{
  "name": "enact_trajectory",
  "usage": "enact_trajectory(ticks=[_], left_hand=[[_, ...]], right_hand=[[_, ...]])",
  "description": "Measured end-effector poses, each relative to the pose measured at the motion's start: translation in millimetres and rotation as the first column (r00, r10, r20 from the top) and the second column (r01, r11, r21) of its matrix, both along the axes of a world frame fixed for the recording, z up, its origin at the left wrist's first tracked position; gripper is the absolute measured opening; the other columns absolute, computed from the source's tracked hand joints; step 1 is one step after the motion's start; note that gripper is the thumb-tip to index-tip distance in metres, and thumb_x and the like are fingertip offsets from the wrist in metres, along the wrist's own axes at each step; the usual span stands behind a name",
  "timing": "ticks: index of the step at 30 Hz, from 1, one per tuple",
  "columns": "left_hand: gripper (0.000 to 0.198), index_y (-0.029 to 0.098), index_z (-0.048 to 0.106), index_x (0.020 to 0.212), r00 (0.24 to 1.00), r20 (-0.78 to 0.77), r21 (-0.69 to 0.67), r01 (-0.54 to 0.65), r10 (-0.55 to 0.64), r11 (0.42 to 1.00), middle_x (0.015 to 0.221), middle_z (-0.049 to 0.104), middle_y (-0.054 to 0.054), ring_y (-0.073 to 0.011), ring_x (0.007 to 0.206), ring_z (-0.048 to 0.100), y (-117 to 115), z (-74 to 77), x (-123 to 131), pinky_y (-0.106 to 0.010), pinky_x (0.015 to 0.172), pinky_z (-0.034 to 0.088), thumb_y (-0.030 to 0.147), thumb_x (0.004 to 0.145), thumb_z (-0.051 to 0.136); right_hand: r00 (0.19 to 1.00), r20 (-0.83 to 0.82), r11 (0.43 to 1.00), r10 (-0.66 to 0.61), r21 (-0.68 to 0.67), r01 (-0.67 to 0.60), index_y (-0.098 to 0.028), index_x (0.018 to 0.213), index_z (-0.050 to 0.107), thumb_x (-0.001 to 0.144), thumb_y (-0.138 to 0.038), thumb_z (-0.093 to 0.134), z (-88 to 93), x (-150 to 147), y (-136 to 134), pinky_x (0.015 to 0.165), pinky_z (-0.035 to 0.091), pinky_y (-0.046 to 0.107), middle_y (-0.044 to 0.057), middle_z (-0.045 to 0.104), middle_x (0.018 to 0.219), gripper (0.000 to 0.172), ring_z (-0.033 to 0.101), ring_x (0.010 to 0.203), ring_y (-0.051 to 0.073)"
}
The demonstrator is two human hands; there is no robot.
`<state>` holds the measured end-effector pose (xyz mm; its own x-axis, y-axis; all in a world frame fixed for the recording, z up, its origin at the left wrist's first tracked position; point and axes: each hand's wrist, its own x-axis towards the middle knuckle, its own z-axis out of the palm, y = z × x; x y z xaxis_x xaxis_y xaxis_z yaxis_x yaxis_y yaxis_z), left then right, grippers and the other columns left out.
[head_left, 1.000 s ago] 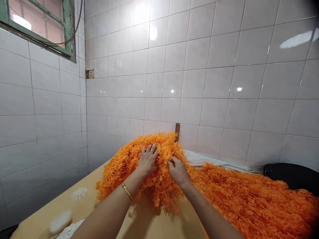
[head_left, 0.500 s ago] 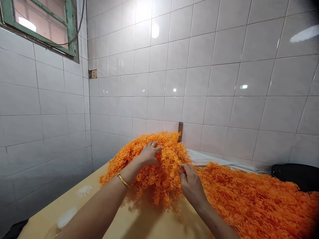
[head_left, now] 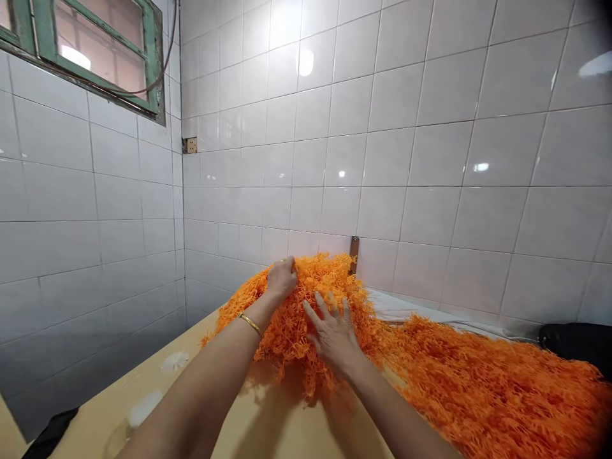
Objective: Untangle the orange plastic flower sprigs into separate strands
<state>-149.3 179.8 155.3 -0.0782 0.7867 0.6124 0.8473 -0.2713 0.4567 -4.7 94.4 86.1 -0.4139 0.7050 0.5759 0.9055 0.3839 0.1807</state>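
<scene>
A bushy heap of orange artificial foliage [head_left: 291, 319], made of many small star-like sprigs, rises at the back of the yellowish table [head_left: 282, 440] and droops over its near side. My left hand [head_left: 283, 278], with a gold bangle on the wrist, is closed at the heap's upper left, its fingertips pinching sprigs there. Lower and to the right, my right hand [head_left: 335, 335] rests against the front of the heap with its fingers spread. Its fingertips touch the foliage and grip nothing.
More orange foliage [head_left: 488, 389] covers the right side of the table. A brown upright strip [head_left: 354, 255] stands behind the heap against the tiled wall. White cloth [head_left: 396, 306] lies along the wall, with a black object [head_left: 574, 341] farther right. A white flower-like piece [head_left: 174, 361] lies at left.
My left hand has gone from lying open on the foliage to pinching it slightly higher. My right hand has let go, spread its fingers and moved left. The view has turned slightly left.
</scene>
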Motion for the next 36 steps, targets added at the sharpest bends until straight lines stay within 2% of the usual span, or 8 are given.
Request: enact_trajectory(ticks=[4,8,12,16,21,25,29,36], left_hand=[[0.019,0.02,0.051,0.078,0.979,0.187,0.043,-0.091,0.082,0.995,0.07,0.056,-0.002,-0.0135,0.065,0.049,2,6.6,-11,-0.023,0.057,0.033,0.027,0.08,0.033],[0.019,0.019,0.052,0.076,0.95,0.305,0.059,-0.083,0.061,0.995,0.067,0.055,0.0,-0.0118,0.063,0.047,3,16.2,-12,-0.022,0.055,0.032,0.028,0.079,0.035],[0.021,0.017,0.055,0.077,0.937,0.341,0.042,0.062,-0.073,0.997,0.064,0.056,0.0,-0.0112,0.061,0.049,1,26.2,-17,-0.021,0.053,0.035,0.031,0.077,0.039],[0.032,0.014,0.058,0.088,0.916,0.315,-0.037,0.275,-0.25,0.961,0.068,0.06,-0.002,-0.0121,0.058,0.054,-8,28.9,-37,-0.022,0.052,0.039,0.039,0.068,0.052],[0.048,0.016,0.053,0.108,0.913,0.194,-0.086,0.379,-0.358,0.921,0.096,0.061,-0.008,-0.0167,0.075,0.059,-20,13.6,-54,-0.026,0.062,0.046,0.041,0.067,0.053],[0.056,0.022,0.054,0.113,0.897,-0.018,-0.197,0.43,-0.442,0.881,0.118,0.054,-0.004,-0.0212,0.108,0.048,-20,-4.9,-45,-0.029,0.091,0.037,0.033,0.059,0.062],[0.057,0.023,0.047,0.121,0.891,-0.099,-0.301,0.397,-0.442,0.867,0.132,0.041,-0.004,-0.0224,0.121,0.035,-16,-14.7,-41,-0.032,0.1,0.026,0.042,0.068,0.053],[0.046,0.024,0.049,0.119,0.884,-0.116,-0.362,0.386,-0.452,0.849,0.126,0.048,0.001,-0.0152,0.113,0.046,-10,-21.5,-61,-0.022,0.09,0.038,0.042,0.078,0.04]], right_hand=[[0.997,-0.039,0.995,-0.074,-0.069,0.071,-0.031,0.131,0.03,0.076,-0.021,0.048,-5.0,0,18,0.095,0.011,0.056,0.008,0.026,0.14,0.06,0.03,0.121,0.033],[0.993,-0.023,0.988,-0.117,-0.104,0.114,-0.033,0.129,0.034,0.072,-0.014,0.048,-0.8,3,21,0.092,0.013,0.059,0.009,0.034,0.135,0.061,0.033,0.118,0.034],[0.989,-0.004,0.983,-0.145,-0.115,0.143,-0.034,0.127,0.035,0.072,-0.012,0.048,1.7,6,20,0.091,0.012,0.059,0.009,0.038,0.132,0.061,0.041,0.111,0.034],[0.987,-0.039,0.982,-0.158,-0.115,0.153,-0.03,0.114,0.048,0.078,-0.023,0.046,7.0,6,11,0.09,0.014,0.058,0.009,0.047,0.118,0.037,0.047,0.102,0.032],[0.979,-0.132,0.988,-0.153,-0.055,0.147,-0.021,0.086,0.058,0.082,-0.033,0.041,35.7,-4,-4,0.09,0.018,0.05,0.008,0.053,0.098,0.022,0.049,0.094,0.026],[0.984,-0.162,0.994,-0.069,-0.095,0.054,-0.019,0.071,0.058,0.082,-0.035,0.042,54.6,-15,-13,0.089,0.021,0.044,0.007,0.056,0.089,0.025,0.049,0.089,0.023],[0.989,-0.145,0.994,-0.007,-0.106,-0.009,-0.019,0.067,0.057,0.082,-0.031,0.041,46.5,-13,-23,0.089,0.021,0.044,0.004,0.059,0.08,0.025,0.05,0.079,0.019],[0.994,-0.109,0.997,0.024,-0.074,-0.032,-0.019,0.059,0.054,0.082,-0.03,0.043,22.8,6,-36,0.09,0.019,0.047,-0.001,0.058,0.065,0.029,0.052,0.071,0.017]])
